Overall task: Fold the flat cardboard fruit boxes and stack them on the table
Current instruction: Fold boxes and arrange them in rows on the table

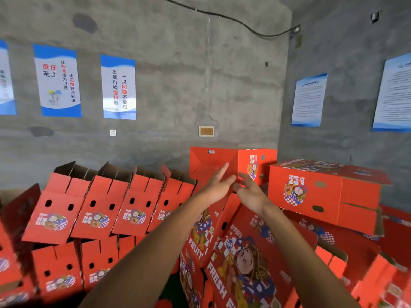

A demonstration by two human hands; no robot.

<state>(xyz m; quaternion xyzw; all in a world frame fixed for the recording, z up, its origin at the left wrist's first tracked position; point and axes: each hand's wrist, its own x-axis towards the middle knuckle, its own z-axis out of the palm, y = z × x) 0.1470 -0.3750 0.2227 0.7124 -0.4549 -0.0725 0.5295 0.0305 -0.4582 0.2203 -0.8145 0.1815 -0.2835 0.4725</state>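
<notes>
Right at the back of the heap, an open red box [233, 165] stands tallest, its mouth turned toward the camera and its inner creases meeting at a corner near the middle. Its top edge runs level just under the grey wall [178, 74], with bare concrete above it. The printed cartoon panel shows on its right side.

Both hands are up in front of that box. The left hand [216, 187] has its fingers straight and spread, tips reaching the box's lower inside face; I cannot tell if they actually touch. The right hand [250, 192] is just beside it, palm up, fingers loose, gripping nothing.

Right of the open box sits a closed folded box [311, 192], tilted, its flap edges jutting out to the right. Left of the open box, a row of leaning boxes [100, 207] slopes away, tops open, brown insides showing, finger holes dark in each front. Below the open box, between the forearms, lie flat printed boxes [242, 263] reading FRESH FRUIT, overlapping one another.

Above the leaning row hang blue-and-white posters [117, 87], and a black cable [222, 17] sags across the wall.
</notes>
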